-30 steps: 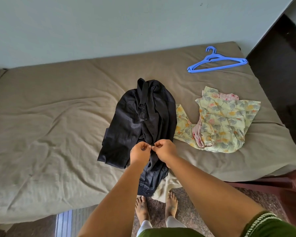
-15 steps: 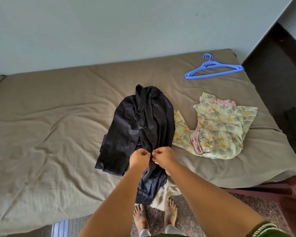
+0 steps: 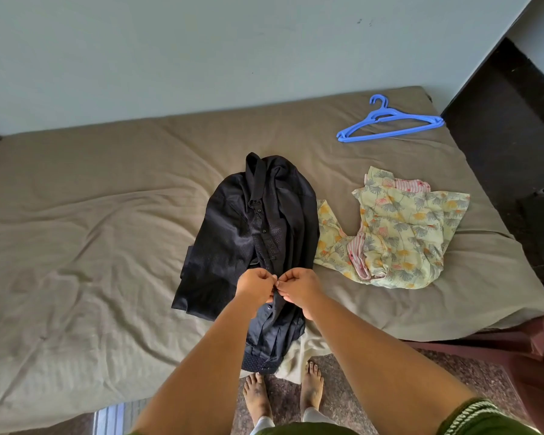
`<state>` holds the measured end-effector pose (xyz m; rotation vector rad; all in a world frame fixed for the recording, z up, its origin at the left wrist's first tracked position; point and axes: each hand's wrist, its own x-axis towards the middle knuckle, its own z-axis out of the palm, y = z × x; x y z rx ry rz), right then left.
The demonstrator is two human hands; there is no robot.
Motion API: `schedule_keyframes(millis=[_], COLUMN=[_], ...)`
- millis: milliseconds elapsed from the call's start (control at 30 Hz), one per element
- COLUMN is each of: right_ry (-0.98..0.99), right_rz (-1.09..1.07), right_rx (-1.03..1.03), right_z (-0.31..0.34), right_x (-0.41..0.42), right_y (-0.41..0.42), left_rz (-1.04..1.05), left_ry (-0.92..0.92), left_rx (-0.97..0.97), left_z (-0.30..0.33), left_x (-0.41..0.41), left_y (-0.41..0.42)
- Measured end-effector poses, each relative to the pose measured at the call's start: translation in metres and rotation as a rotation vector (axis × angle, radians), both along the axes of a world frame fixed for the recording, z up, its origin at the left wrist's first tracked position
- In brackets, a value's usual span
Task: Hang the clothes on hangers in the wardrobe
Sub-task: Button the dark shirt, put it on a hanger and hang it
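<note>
A dark navy shirt (image 3: 252,227) lies collar-away on the bed (image 3: 91,246), its hem hanging over the near edge. My left hand (image 3: 254,287) and my right hand (image 3: 299,287) meet at its front placket, both pinching the fabric low on the button row. A yellow floral garment (image 3: 402,237) with pink striped lining lies crumpled to the right of the shirt. A blue plastic hanger (image 3: 390,124) rests flat at the bed's far right corner. No wardrobe is in view.
The olive sheet is wrinkled on the left. A pale wall (image 3: 201,51) runs behind the bed. Dark furniture (image 3: 515,120) stands at the right. My bare feet (image 3: 283,394) are on the speckled floor by a cream cloth (image 3: 302,353) hanging off the bed edge.
The camera has tilted so the bed sits lower in view. Both hands have stayed together on the shirt's front, pinching slightly lower on the placket.
</note>
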<state>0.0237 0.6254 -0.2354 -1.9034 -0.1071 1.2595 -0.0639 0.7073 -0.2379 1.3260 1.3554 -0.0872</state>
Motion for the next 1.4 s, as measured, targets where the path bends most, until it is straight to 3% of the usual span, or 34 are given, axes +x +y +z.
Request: schedule_keyframes(millis=[167,233,433,533,633,700,833,900,1033,1167,1267,1400], right_ry=[0.317,0.337,0.201,-0.019,-0.105,-0.164,-0.172,-0.199,-0.208,-0.013,0.029,0.003], right_rz=[-0.065,0.001,0.253,0.382,0.359,0.329,0.315,0.355,0.413,0.468,0.507,0.467], right_rx=[0.014,0.013,0.087,-0.021,-0.110,-0.172,-0.255,-0.278,-0.294,-0.239,-0.196,-0.233], right_z=[0.008,0.007,0.000,-0.002,-0.008,-0.018,-0.032,-0.038,-0.035,-0.037,-0.041,-0.043], right_x=[0.004,0.006,0.001,-0.008,-0.021,-0.028,-0.028,-0.026,-0.029,-0.035,-0.034,-0.032], right_y=[0.002,0.002,-0.007,-0.012,-0.016,-0.019,-0.027,-0.033,-0.039,-0.046,-0.056,-0.068], left_rz=[0.068,0.062,0.163,0.207,0.212,0.115,-0.427,-0.570,-0.612,-0.679,-0.672,-0.621], left_ry=[-0.104,-0.135,-0.098,-0.161,-0.208,-0.108,0.336,0.372,0.357,0.403,0.395,0.387], left_rx=[-0.160,-0.215,-0.193,-0.210,-0.229,-0.118,0.221,0.266,0.344,0.457,0.536,0.451], left_z=[0.002,0.003,0.002,0.004,0.002,-0.008,-0.027,-0.035,-0.055,-0.067,-0.077,-0.072], left_x=[-0.005,-0.006,-0.014,-0.023,-0.031,-0.040,-0.060,-0.064,-0.057,-0.042,-0.037,-0.045], left_y=[0.004,0.003,-0.003,-0.009,-0.012,-0.011,-0.010,-0.017,-0.030,-0.034,-0.037,-0.041])
